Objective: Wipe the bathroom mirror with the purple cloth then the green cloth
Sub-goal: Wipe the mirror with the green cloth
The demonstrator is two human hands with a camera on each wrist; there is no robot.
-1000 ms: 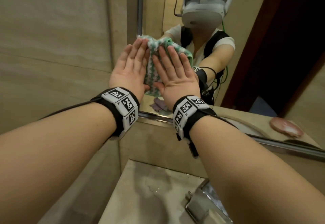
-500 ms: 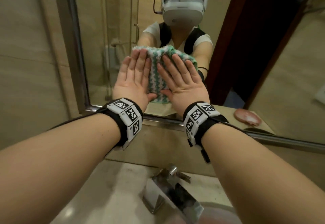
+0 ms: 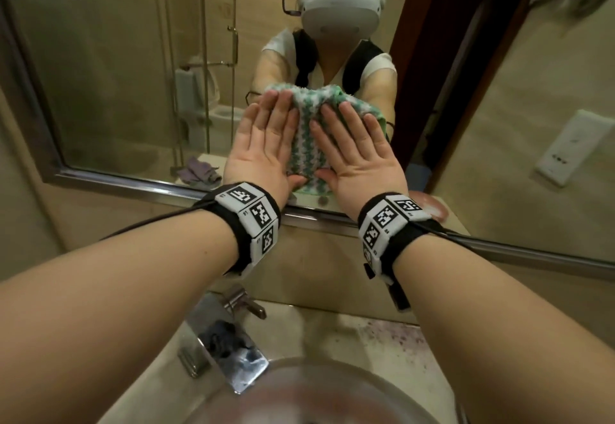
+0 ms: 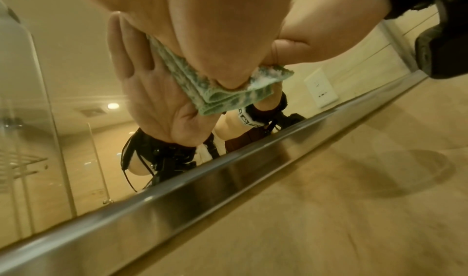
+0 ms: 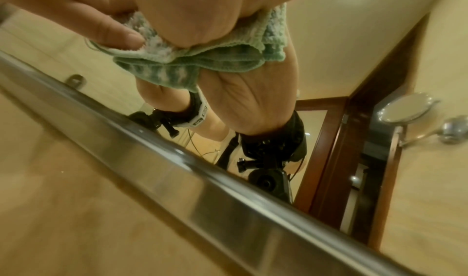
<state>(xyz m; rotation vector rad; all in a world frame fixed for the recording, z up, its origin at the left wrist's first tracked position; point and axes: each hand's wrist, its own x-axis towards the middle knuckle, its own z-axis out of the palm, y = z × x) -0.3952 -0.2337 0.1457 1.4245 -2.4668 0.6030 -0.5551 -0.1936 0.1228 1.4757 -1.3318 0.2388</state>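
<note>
Head view, green cloth point(image 3: 307, 144) long axis vertical on mirror point(image 3: 116, 74), both hands' straight fingers point(image 3: 271, 114) pressing.

both hands point(image 3: 263, 154) flat, fingers straight, arms extended

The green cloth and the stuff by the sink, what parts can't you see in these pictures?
- Green cloth: head view, the left hand and right hand cover its sides.
- Purple cloth: seen only as a small reflection in the mirror; the cloth itself is out of frame.
- Sink: head view, cut off by the bottom edge.
- Pink dish: head view, partly behind the right wristband.
</note>
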